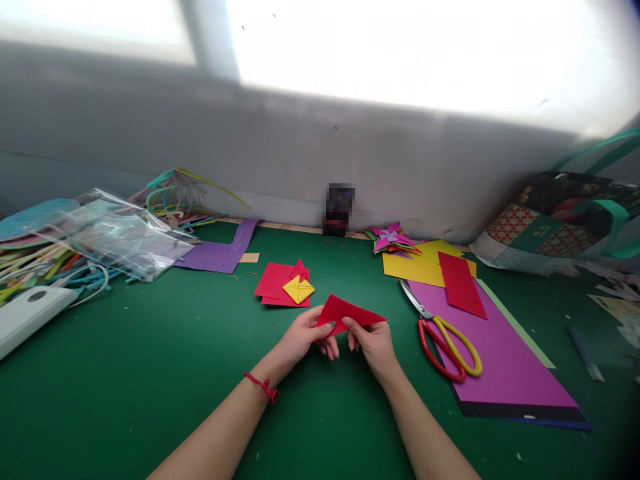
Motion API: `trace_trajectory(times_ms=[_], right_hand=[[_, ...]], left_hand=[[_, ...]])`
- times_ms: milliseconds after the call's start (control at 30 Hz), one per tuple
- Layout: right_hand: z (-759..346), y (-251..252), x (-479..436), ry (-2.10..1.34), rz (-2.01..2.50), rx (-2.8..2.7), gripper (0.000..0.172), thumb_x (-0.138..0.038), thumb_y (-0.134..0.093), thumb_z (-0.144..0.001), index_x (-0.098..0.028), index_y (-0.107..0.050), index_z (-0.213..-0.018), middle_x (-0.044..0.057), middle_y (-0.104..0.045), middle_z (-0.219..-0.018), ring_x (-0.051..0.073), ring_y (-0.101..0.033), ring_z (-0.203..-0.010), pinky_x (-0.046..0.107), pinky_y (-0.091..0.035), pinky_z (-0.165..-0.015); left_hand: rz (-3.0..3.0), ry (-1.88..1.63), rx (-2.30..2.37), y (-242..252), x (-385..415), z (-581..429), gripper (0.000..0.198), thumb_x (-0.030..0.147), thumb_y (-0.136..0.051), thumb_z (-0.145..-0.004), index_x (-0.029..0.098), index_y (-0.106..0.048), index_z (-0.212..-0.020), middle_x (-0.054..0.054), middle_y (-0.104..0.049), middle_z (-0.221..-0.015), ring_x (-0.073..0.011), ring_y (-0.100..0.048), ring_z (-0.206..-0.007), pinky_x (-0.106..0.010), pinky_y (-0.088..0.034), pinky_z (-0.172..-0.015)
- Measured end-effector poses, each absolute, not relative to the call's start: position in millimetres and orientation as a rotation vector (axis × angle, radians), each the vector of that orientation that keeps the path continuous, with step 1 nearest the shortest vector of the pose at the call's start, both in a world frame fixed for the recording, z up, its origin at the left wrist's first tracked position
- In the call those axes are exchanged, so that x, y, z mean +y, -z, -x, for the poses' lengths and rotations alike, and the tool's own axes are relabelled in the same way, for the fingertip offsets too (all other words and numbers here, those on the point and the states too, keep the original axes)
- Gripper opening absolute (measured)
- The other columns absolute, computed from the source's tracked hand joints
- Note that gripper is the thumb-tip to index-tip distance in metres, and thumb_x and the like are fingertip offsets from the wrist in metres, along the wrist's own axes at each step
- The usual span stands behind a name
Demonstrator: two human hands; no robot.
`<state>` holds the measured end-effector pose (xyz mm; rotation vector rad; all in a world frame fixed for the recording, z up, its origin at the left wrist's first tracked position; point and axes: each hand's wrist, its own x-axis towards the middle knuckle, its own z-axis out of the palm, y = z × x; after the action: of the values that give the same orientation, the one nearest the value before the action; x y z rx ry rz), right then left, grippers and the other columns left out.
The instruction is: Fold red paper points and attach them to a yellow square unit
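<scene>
Between my two hands is a folded piece of red paper (345, 311), lifted off the green table. My left hand (306, 333) pinches its left end, thumb on top and fingers beneath. At the paper's right part, my right hand (371, 341) grips the lower edge between thumb and curled fingers. Just beyond my left hand lie red paper squares (273, 280), with a small folded yellow paper piece (299, 290) and a small folded red piece (299, 270) on them.
Scissors with red and yellow handles (450, 347) lie on purple paper (510, 360) at right. Behind are yellow sheets (410, 268), a red strip (463, 287) and a folded paper star (393, 237). Left are a clear plastic bag (125, 233) and a white device (35, 313); a bag (545, 227) stands far right.
</scene>
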<state>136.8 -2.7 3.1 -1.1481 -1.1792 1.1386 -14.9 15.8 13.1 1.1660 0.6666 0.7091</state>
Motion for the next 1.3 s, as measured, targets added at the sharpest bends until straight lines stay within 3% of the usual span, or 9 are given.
trace_trajectory(times_ms=[267,533,733,1000,1300], right_hand=[[-139.4,-2.4,-2.4,-1.114,1.173,-1.101,0.036,-0.033,-0.058,-0.075,-0.015,-0.053,-0.044,-0.003,-0.047,-0.035,0.007,-0.037,-0.032,0.021,-0.029,-0.037],[-140.0,-2.0,-2.3,-1.094,1.2,-1.156,0.044,-0.036,-0.055,-0.077,-0.016,-0.05,-0.038,-0.002,-0.044,-0.033,0.007,-0.036,-0.031,0.022,-0.028,-0.038],[-142.5,2.1,-1.0,-1.024,1.263,-1.048,0.051,-0.046,-0.05,-0.077,-0.017,-0.048,-0.035,-0.002,-0.041,-0.031,0.008,-0.036,-0.031,0.023,-0.027,-0.038],[-143.1,0.9,-1.0,-1.074,1.238,-0.929,0.058,-0.056,-0.042,-0.076,-0.017,-0.046,-0.033,-0.001,-0.039,-0.03,0.008,-0.036,-0.03,0.023,-0.025,-0.035],[-145.8,3.3,1.3,-0.995,1.13,-0.752,0.056,-0.055,-0.035,-0.08,-0.017,-0.045,-0.04,-0.001,-0.043,-0.032,0.008,-0.036,-0.03,0.022,-0.024,-0.033]], left_hand=[[-1.212,-0.711,0.71,-16.3,12.0,10.8,0.034,0.043,-0.036,-0.084,0.013,-0.052,-0.086,-0.006,-0.063,-0.06,-0.0127,-0.058,-0.049,-0.021,-0.04,-0.049],[-1.233,-0.726,0.761,-16.7,12.5,9.7,0.036,0.045,-0.038,-0.082,0.013,-0.052,-0.088,-0.005,-0.063,-0.058,-0.0128,-0.058,-0.05,-0.021,-0.04,-0.049],[-1.222,-0.728,0.767,-16.0,12.9,8.6,0.036,0.046,-0.041,-0.08,0.014,-0.051,-0.091,-0.007,-0.066,-0.07,-0.0128,-0.06,-0.055,-0.02,-0.041,-0.049],[-1.185,-0.697,0.772,-12.1,11.4,8.8,0.038,0.05,-0.037,-0.08,0.014,-0.048,-0.081,-0.003,-0.061,-0.047,-0.0115,-0.052,-0.035,-0.018,-0.038,-0.037],[-1.234,-0.655,0.799,-11.5,8.6,6.6,0.04,0.051,-0.037,-0.08,0.013,-0.048,-0.085,-0.005,-0.063,-0.051,-0.0107,-0.052,-0.035,-0.017,-0.035,-0.036]])
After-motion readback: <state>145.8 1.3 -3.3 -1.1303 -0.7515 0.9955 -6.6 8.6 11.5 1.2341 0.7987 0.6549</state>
